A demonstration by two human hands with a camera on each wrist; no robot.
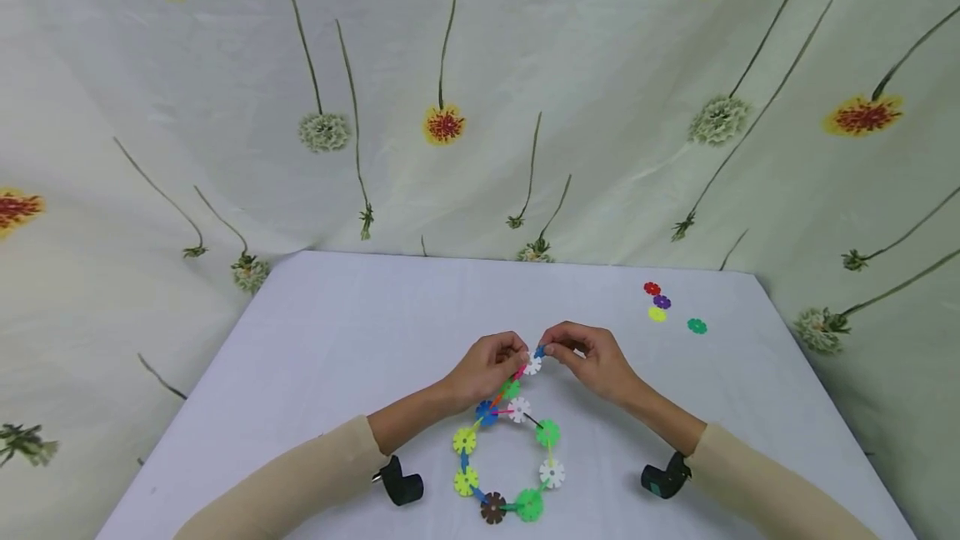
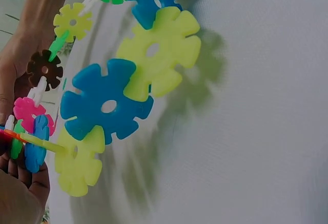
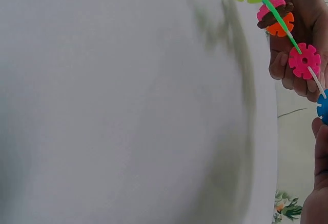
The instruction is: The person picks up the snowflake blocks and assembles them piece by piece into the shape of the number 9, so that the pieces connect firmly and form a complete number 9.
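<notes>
Notched plastic discs are joined into a ring with a branch of more discs rising from its far side. At the branch, my left hand (image 1: 491,369) pinches the joined pieces beside a white disc (image 1: 533,366). My right hand (image 1: 592,357) holds a small blue disc (image 1: 540,351) between thumb and fingertips, right at the white one. Part of the branch is hidden behind the left fingers. Toward me lie the ring's green disc (image 1: 530,505), brown disc (image 1: 492,508) and yellow disc (image 1: 466,482). Close up in the left wrist view is a blue disc (image 2: 97,101) slotted between yellow ones.
Loose discs lie at the far right of the white table (image 1: 360,315): a red disc (image 1: 652,288), a purple disc (image 1: 662,302), a yellow disc (image 1: 657,315) and a green disc (image 1: 697,326). A flower-patterned cloth (image 1: 480,182) hangs behind. Black wrist cameras jut from both sleeves.
</notes>
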